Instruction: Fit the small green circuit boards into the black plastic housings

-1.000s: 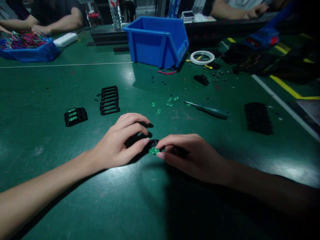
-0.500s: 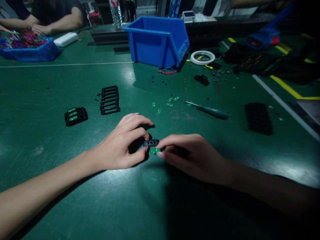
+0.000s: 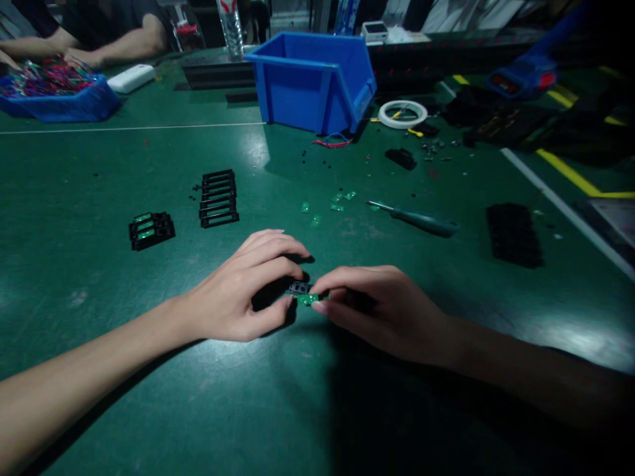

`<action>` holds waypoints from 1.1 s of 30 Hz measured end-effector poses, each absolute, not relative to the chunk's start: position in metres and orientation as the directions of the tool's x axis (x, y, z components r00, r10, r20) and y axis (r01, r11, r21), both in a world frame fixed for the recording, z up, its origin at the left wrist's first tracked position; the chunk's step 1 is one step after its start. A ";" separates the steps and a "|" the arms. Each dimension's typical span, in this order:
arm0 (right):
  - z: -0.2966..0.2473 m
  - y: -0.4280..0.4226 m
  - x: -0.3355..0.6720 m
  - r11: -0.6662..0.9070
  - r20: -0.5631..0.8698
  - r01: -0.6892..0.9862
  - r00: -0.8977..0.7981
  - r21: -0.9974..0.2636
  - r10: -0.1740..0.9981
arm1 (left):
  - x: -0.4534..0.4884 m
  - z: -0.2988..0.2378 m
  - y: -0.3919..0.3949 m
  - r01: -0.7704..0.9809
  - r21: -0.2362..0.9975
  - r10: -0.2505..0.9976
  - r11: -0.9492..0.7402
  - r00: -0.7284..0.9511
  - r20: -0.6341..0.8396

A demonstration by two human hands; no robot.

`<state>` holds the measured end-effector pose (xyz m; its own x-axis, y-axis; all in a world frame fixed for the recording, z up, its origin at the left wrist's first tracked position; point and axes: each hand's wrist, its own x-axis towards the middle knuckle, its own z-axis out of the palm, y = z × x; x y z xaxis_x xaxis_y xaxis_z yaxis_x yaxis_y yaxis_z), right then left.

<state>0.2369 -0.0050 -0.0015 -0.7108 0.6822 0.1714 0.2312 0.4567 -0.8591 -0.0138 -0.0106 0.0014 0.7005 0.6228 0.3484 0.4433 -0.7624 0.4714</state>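
Through the head view, I am watching the left hand [image 3: 248,287] gripping the black holder [image 3: 298,288] while the right hand [image 3: 387,304] is pinching the green board [image 3: 307,300] just beside its near edge, and worrying that an uneven pinch could tip the board askew.
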 end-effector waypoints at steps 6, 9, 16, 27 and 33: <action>-0.002 -0.005 0.237 0.457 0.172 0.226 -0.714 -0.860 0.678 | -0.015 0.003 -0.012 0.391 0.486 0.598 -0.782 0.693 0.404; -0.002 -0.005 0.237 0.447 0.164 0.230 -0.711 -0.864 0.684 | -0.015 0.003 -0.011 0.381 0.482 0.588 -0.789 0.695 0.413; -0.001 -0.006 0.237 0.443 0.190 0.196 -0.701 -0.875 0.687 | -0.015 0.001 -0.011 0.339 0.460 0.541 -0.821 0.719 0.437; -0.004 -0.006 0.237 0.419 0.172 0.195 -0.702 -0.887 0.691 | -0.015 -0.001 -0.011 0.334 0.421 0.517 -0.843 0.719 0.465; -0.003 -0.006 0.239 0.345 0.105 0.216 -0.694 -0.914 0.712 | -0.014 0.001 -0.011 0.363 0.422 0.549 -0.831 0.659 0.514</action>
